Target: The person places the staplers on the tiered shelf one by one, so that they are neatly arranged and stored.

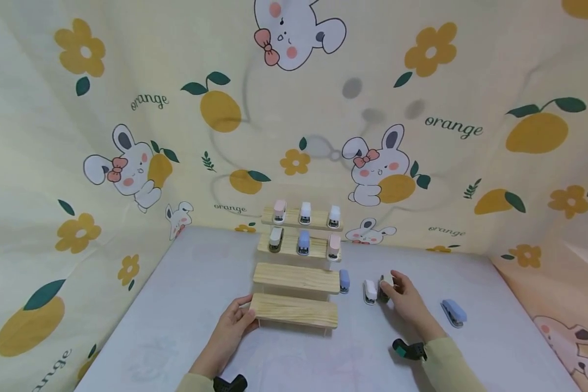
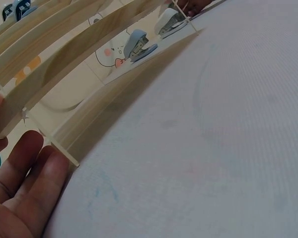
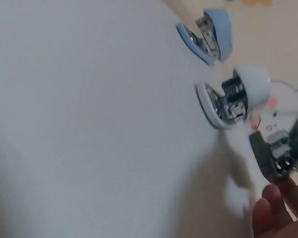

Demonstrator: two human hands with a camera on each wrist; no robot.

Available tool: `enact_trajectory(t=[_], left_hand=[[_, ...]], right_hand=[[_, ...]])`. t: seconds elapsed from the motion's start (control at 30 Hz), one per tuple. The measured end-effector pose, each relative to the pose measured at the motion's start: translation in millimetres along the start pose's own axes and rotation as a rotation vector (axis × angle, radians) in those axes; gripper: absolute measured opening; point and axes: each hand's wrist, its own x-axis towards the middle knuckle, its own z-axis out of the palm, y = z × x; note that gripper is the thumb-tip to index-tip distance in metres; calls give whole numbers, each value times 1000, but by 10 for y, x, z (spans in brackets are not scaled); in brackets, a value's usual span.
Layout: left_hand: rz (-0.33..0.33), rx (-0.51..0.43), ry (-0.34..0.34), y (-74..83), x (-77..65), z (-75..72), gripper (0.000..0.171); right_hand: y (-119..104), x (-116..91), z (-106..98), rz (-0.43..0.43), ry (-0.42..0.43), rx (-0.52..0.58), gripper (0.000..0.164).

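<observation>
My left hand (image 1: 231,329) holds the left end of the lowest board of a stepped wooden rack (image 1: 294,311); thumb and finger pinch the board's end in the left wrist view, other fingers beside the thin clear leg. Over on the right, my right hand (image 1: 408,298) grips a small dark stapler (image 3: 278,151) between thumb and fingers. Just left of it stands a white stapler (image 1: 369,292), and past that a blue stapler (image 1: 344,281) beside the rack's third board. Another blue stapler (image 1: 453,313) lies to the right of my right hand.
On the top board (image 1: 294,217) stand one pink and two white staplers. The second board holds a white stapler (image 1: 276,239), a blue stapler (image 1: 303,242) and a pink stapler (image 1: 334,246). A patterned cloth (image 1: 294,136) hangs behind the white table (image 1: 176,305).
</observation>
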Motion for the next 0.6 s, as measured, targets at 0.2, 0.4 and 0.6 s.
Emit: enact_trajectory(t=[0.2, 0.4, 0.6], left_hand=[[5, 12, 7, -7, -5, -1, 54], [-7, 17, 11, 8, -19, 12, 54], [-1, 22, 13, 12, -20, 19, 54]], right_hand=[[-159, -155, -14, -84, 60, 11, 86], [-312, -288, 37, -140, 102, 41, 85], [-460, -382, 143, -191, 122, 42, 81]])
